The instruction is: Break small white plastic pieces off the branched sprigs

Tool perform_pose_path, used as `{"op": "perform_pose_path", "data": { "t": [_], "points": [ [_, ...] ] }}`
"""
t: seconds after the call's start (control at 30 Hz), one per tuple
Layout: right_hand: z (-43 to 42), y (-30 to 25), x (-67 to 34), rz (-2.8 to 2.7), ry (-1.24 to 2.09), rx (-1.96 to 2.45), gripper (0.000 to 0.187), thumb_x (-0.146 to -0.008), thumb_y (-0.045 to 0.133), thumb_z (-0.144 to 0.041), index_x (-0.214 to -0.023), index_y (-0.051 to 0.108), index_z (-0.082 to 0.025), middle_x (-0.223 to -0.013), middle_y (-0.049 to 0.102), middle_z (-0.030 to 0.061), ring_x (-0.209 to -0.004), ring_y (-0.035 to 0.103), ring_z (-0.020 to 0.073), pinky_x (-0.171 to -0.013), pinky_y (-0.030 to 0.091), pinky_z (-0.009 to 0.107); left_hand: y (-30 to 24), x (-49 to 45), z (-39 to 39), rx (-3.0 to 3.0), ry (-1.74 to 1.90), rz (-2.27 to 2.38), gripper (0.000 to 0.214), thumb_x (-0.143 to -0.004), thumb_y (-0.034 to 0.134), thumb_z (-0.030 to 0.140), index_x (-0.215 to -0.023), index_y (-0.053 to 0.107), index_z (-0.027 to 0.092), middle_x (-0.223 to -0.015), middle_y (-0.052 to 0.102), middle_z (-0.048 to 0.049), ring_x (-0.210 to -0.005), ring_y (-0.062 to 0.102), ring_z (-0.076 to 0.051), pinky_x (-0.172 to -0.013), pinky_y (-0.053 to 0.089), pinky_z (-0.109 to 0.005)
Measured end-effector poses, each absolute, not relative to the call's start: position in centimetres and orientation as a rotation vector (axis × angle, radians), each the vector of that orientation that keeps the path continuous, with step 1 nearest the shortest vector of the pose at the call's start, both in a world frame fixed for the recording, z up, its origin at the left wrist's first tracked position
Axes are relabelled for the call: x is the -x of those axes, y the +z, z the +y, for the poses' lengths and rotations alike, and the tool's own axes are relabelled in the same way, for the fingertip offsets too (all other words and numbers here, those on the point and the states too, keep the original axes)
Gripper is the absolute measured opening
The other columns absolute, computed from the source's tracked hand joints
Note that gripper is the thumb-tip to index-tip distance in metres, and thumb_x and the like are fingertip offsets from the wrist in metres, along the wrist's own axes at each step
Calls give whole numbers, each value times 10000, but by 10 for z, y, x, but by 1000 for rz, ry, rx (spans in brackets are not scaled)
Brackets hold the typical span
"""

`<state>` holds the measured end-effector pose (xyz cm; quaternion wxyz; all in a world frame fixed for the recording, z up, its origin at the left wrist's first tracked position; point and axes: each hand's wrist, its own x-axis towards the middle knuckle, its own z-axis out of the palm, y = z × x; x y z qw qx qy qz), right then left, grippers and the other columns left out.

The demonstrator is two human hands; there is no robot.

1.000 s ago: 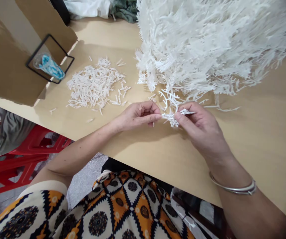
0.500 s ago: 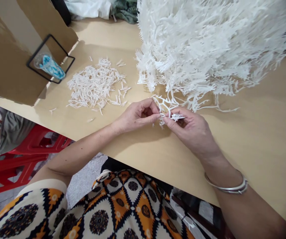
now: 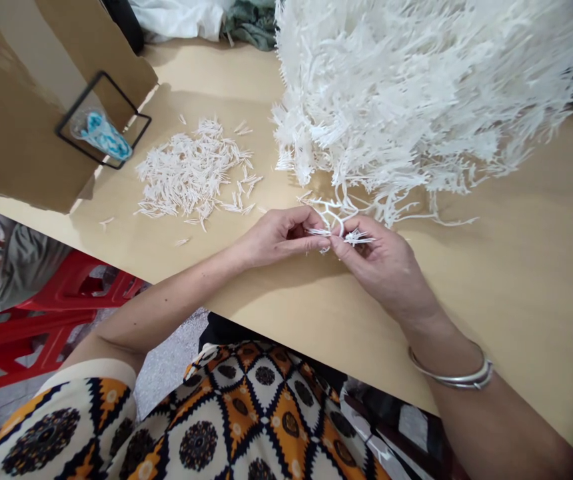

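Note:
Both hands meet over the front of the table, fingertips almost touching. My left hand (image 3: 286,233) is pinched on a small white plastic sprig, whose thin prongs poke out between thumb and fingers. A branched white plastic stem (image 3: 334,212) curves between the hands. My right hand (image 3: 381,263) is closed on that stem, with a tuft of fine white prongs (image 3: 359,237) showing at its fingers. Just behind the hands spreads a big heap of white branched plastic pieces (image 3: 416,100). To the left lies a loose pile of small white sprigs (image 3: 191,170).
A cardboard box (image 3: 31,87) stands at the left, with a black wire stand (image 3: 102,120) and a blue-and-white cone-shaped item (image 3: 104,135) before it. White cloth (image 3: 181,19) and dark green cloth (image 3: 251,23) lie at the back. Red stools (image 3: 41,327) stand below the table's left edge.
My left fingers have shifted slightly right and down, closer to the right fingertips. Thin white prongs now show between the left thumb and fingers. The right hand has barely moved.

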<state>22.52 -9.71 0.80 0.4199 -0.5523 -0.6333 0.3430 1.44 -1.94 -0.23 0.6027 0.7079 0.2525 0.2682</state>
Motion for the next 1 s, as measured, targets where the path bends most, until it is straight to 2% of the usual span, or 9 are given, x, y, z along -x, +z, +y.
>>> {"op": "perform_pose_path", "data": {
  "t": [0.17, 0.27, 0.43, 0.57, 0.67, 0.73, 0.8, 0.9, 1.0],
  "points": [
    [-97, 7, -221, -1753, 656, 1396, 58, -962, 631, -231, -923, 594, -252, -833, 590, 6, -778, 553, 202, -784, 443, 382, 5, -12, -19, -1926, 664, 569, 368, -1103, 613, 506, -972, 709, 176, -818, 664, 11, -750, 590, -91, -725, 459, -227],
    [-96, 3, -217, -1851, 457, 1360, 132, -894, 571, -136, -905, 536, -263, -805, 533, -5, -755, 511, 205, -778, 418, 387, 7, -11, -17, -2081, 638, 572, 381, -1144, 523, 489, -999, 704, 187, -879, 692, -8, -834, 647, -119, -793, 502, -243],
    [-86, -5, -217, -1735, 359, 1453, 150, -869, 554, -154, -886, 472, -279, -763, 497, -7, -715, 472, 213, -746, 404, 403, 9, -12, -25, -2271, 692, 467, 430, -1172, 455, 488, -934, 654, 191, -839, 662, -11, -798, 635, -123, -764, 514, -250],
    [-79, -7, -233, -1530, 537, 1543, 171, -923, 621, -223, -846, 482, -286, -673, 431, -35, -615, 400, 182, -643, 373, 381, 9, -12, -24, -2274, 933, 441, 390, -1177, 480, 419, -871, 587, 203, -764, 586, 23, -704, 580, -89, -670, 466, -229],
    [-80, -7, -243, -1431, 787, 1454, 113, -950, 702, -306, -900, 603, -285, -670, 472, -39, -578, 393, 156, -563, 318, 343, 1, 3, 4, -2154, 1455, 840, 406, -1157, 524, 459, -827, 509, 223, -735, 491, 36, -644, 464, -99, -645, 411, -282],
    [-81, -6, -245, -1373, 874, 1397, 103, -939, 752, -332, -937, 665, -276, -709, 519, -36, -591, 403, 138, -559, 295, 323, -7, 21, 30, -2034, 1833, 1155, 380, -1067, 675, 560, -915, 528, 244, -854, 525, 10, -716, 451, -132, -707, 425, -340],
    [-82, -5, -244, -1309, 917, 1365, 111, -918, 792, -326, -940, 701, -266, -740, 548, -38, -615, 414, 122, -581, 298, 311, -12, 37, 49, -2015, 2026, 1376, 538, -924, 801, 697, -1143, 567, 265, -1170, 586, -84, -989, 511, -214, -849, 467, -423],
    [-83, -5, -240, -1225, 978, 1324, 121, -889, 824, -314, -918, 717, -265, -741, 572, -49, -642, 461, 116, -632, 372, 304, -12, 39, 47, -2155, 1910, 1356, 496, -1000, 673, 733, -1193, 576, 287, -1235, 588, -109, -1192, 518, -278, -1000, 457, -517],
    [-84, -5, -235, -1242, 977, 1327, 114, -878, 829, -323, -918, 738, -267, -806, 659, -35, -708, 564, 134, -733, 479, 320, -5, 16, 15, -2456, 1506, 1034, 407, -1096, 545, 659, -1073, 643, 264, -1124, 661, -81, -1169, 616, -264, -1026, 464, -492]
  ]
}}
